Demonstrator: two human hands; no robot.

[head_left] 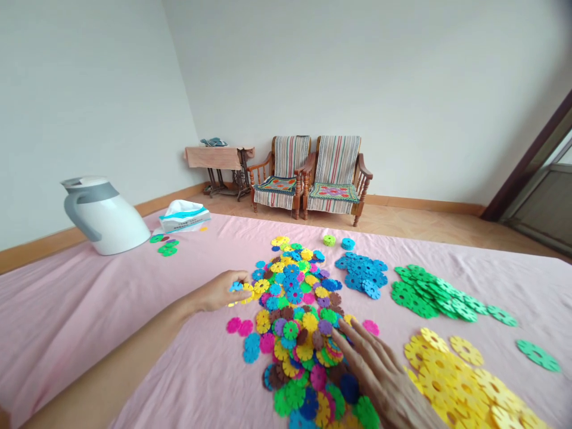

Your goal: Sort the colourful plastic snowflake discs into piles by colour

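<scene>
My left hand (pixel 223 290) is at the left edge of a mixed pile of notched plastic flower discs (pixel 292 292). Its thumb and fingers are closed around flower discs, with a blue disc (pixel 236 286) showing between them and a yellow disc (pixel 247 293) at the fingertips. My right hand (pixel 379 369) lies over the pile's right side, palm down, fingers stretched out and touching discs. What lies under its palm is hidden. Pink discs (pixel 239 325) sit apart, nearer me than my left hand.
Sorted heaps of blue (pixel 361 273), green (pixel 433 292) and yellow discs (pixel 460 381) lie to the right on the pink cloth (pixel 192 357). Small light-green (pixel 329 240) and blue stacks (pixel 348 243) stand behind. A white jug (pixel 111 220) and tissue pack (pixel 184 215) are at left.
</scene>
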